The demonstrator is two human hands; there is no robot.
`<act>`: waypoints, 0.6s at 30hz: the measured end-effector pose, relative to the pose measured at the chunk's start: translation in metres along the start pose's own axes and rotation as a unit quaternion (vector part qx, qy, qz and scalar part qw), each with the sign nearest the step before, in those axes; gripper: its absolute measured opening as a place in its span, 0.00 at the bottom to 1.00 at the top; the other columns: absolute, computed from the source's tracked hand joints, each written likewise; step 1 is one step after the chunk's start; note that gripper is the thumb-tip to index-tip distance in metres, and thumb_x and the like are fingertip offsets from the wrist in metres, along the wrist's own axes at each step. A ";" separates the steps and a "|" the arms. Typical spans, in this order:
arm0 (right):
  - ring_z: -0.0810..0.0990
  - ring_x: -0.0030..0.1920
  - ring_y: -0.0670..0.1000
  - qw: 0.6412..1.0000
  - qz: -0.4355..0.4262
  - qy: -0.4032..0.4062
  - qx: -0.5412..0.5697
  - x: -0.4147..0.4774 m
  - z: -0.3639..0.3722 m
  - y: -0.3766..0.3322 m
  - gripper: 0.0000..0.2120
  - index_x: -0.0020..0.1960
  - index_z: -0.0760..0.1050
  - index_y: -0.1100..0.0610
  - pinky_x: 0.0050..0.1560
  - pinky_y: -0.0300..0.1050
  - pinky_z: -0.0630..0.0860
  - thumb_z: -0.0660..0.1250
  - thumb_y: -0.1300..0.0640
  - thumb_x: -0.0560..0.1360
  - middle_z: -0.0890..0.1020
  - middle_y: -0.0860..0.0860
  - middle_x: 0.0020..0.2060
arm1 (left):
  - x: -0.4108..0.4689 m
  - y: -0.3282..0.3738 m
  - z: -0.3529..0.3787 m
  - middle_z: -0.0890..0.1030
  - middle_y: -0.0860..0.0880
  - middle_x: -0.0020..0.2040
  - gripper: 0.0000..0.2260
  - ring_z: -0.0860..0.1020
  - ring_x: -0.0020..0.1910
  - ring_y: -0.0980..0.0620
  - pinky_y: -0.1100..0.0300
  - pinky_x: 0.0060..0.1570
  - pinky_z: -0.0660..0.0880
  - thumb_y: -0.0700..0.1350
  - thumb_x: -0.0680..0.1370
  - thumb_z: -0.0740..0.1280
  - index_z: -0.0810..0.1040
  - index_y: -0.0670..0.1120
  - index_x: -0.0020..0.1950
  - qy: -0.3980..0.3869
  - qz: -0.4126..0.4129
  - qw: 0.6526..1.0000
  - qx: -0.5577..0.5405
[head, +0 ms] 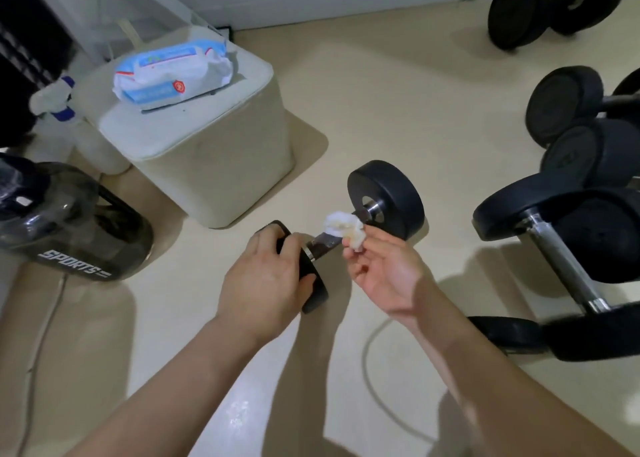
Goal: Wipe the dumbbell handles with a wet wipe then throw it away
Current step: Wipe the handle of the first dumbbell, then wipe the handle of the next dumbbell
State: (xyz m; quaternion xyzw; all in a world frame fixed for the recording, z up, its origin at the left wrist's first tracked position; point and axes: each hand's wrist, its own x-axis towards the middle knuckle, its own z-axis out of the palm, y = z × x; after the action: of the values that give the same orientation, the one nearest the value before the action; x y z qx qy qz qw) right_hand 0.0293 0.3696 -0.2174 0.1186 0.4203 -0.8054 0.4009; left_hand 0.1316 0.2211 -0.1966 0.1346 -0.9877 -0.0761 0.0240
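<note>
The dumbbell (pixel 349 228) lies on the pale floor (pixel 363 103) right in front of us. Its handle (pixel 323 243) runs from the near plate (pixel 313 290) at lower left up to the far plate (pixel 391 198) at upper right, slanting away from us. Our left hand (pixel 270 276) grips the near plate, fingers curled over its rim, and steadies that end. Our right hand (pixel 381 269) pinches the crumpled wet wipe (pixel 344 229) in its fingertips, palm turned up and the other fingers loose. The wipe sits at the middle of the handle, on it or just above it (we cannot tell whether it presses).

Since the wipe is already at the bar, we judge that the next stroke must follow that slanted axis, toward the far plate or back toward our left hand. The right hand is the nearer one for this.

The handle looks like dull metal with a brighter collar at each end, while the plates are thick matt black discs, probably rubber. The wipe is white, soft and bunched, with a faint yellowish stain.

Further out, a soft blue-and-white pack of wipes (pixel 173 72) rests on a rounded cream box (pixel 214 165) to the upper left, possibly the bin. Beside it stand a spray bottle (pixel 59 110) and a smoky water jug (pixel 69 228). Other dumbbells (pixel 571 248) crowd the right.
</note>
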 end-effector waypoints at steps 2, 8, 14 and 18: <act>0.76 0.34 0.48 0.996 0.054 -0.034 0.066 -0.011 0.004 -0.007 0.10 0.54 0.74 0.62 0.29 0.34 0.68 0.57 0.68 0.76 0.79 0.55 0.37 | 0.008 -0.005 0.001 0.69 0.47 0.66 0.21 0.73 0.60 0.45 0.54 0.47 0.73 0.51 0.76 0.65 0.68 0.47 0.67 -0.013 -0.036 0.999 0.016; 0.72 0.29 0.48 0.997 0.036 -0.035 0.067 -0.036 0.012 -0.022 0.09 0.49 0.74 0.62 0.28 0.35 0.67 0.56 0.68 0.76 0.75 0.54 0.32 | 0.025 0.008 -0.032 0.79 0.52 0.54 0.11 0.76 0.53 0.48 0.58 0.49 0.70 0.48 0.80 0.59 0.77 0.50 0.59 0.018 -0.165 0.946 -0.280; 0.72 0.31 0.51 0.996 0.024 -0.052 -0.061 -0.068 0.020 -0.035 0.28 0.48 0.79 0.61 0.33 0.41 0.67 0.58 0.36 0.74 0.76 0.55 0.31 | 0.001 0.072 -0.063 0.83 0.50 0.39 0.03 0.79 0.36 0.57 0.65 0.36 0.74 0.44 0.74 0.72 0.83 0.46 0.45 0.030 -0.170 0.788 -0.591; 0.75 0.41 0.51 0.953 -0.102 -0.054 -0.280 -0.088 0.016 -0.038 0.09 0.46 0.83 0.53 0.42 0.45 0.72 0.70 0.49 0.72 0.80 0.52 0.39 | -0.005 0.080 -0.062 0.82 0.42 0.40 0.13 0.78 0.38 0.48 0.56 0.43 0.77 0.47 0.78 0.67 0.81 0.36 0.44 0.018 -0.230 0.679 -0.697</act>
State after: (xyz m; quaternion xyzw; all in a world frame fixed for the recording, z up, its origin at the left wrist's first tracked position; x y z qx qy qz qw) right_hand 0.0605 0.4181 -0.1384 -0.0855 0.6165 -0.6974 0.3554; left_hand 0.1198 0.2894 -0.1232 0.3030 -0.5862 -0.7431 0.1109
